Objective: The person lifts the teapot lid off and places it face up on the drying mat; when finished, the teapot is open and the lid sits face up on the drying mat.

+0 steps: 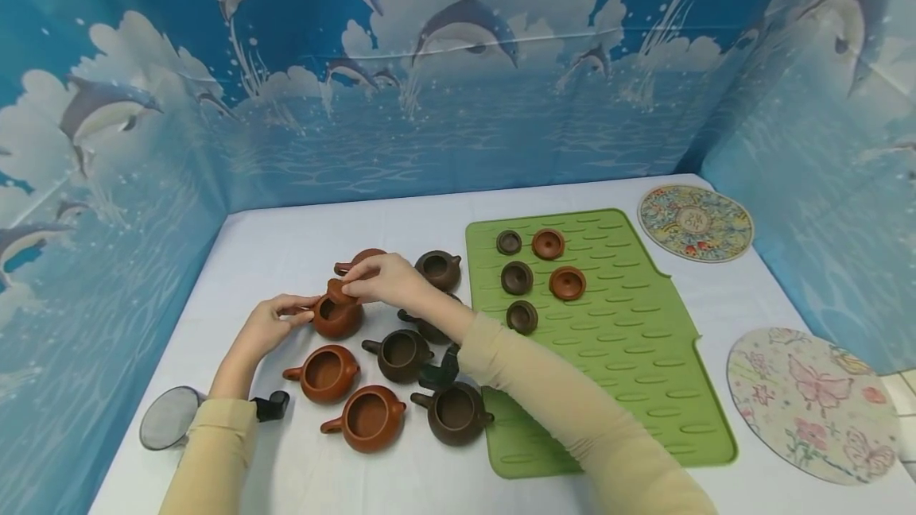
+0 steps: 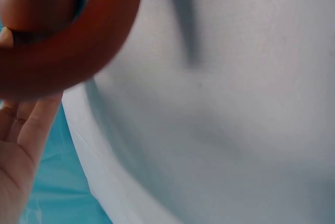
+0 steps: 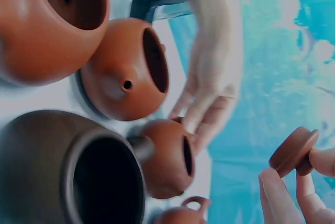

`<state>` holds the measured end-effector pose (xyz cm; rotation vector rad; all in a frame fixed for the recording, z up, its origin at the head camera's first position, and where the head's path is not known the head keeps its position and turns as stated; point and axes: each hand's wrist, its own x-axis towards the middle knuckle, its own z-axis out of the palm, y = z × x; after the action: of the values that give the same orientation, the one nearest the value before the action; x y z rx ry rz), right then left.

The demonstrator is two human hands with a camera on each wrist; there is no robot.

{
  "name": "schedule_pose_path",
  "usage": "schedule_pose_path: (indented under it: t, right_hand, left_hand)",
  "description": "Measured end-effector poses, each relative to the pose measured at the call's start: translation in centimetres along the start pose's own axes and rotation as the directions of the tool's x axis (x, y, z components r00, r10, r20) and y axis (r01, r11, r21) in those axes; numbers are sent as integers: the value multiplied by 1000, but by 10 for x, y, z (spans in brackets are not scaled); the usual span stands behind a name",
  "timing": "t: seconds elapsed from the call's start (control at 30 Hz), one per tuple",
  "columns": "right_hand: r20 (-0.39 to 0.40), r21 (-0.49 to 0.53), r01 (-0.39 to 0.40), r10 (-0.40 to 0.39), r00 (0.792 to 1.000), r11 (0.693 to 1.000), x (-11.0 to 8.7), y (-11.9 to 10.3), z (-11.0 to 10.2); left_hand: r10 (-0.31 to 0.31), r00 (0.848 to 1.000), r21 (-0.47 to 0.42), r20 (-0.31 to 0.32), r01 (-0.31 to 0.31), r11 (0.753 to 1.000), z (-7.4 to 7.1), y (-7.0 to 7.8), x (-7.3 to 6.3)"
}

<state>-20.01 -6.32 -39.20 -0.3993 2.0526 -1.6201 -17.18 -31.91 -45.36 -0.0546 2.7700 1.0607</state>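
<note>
With its fingers at the handle, my left hand [image 1: 266, 331] pinches a reddish-brown clay teapot [image 1: 339, 323] that stands uncovered on the white table. Just over that teapot's opening, my right hand [image 1: 390, 278] holds a small reddish-brown teapot lid [image 1: 337, 290]. The right wrist view shows the lid [image 3: 293, 152] tilted between thumb and fingers, apart from the teapot [image 3: 163, 157]. A blurred reddish-brown handle [image 2: 112, 30] fills a corner of the left wrist view and partly covers the left hand [image 2: 23, 150].
Several lidless teapots, reddish [image 1: 370, 418] and dark brown [image 1: 458, 413], stand close around both hands. A green mat [image 1: 630, 388] to the right bears several lids [image 1: 568, 283]. Two round patterned mats [image 1: 696, 222] lie at the right, and a clear round container [image 1: 168, 418] at the left.
</note>
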Motion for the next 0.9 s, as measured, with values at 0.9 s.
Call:
schedule_pose_path:
  t: [0.9]
  right_hand:
    - [-25, 610, -3, 23, 999, 792, -141, 103, -172]
  left_hand:
    - [-15, 1000, 1, -19, 15, 1000, 3, -1, -2]
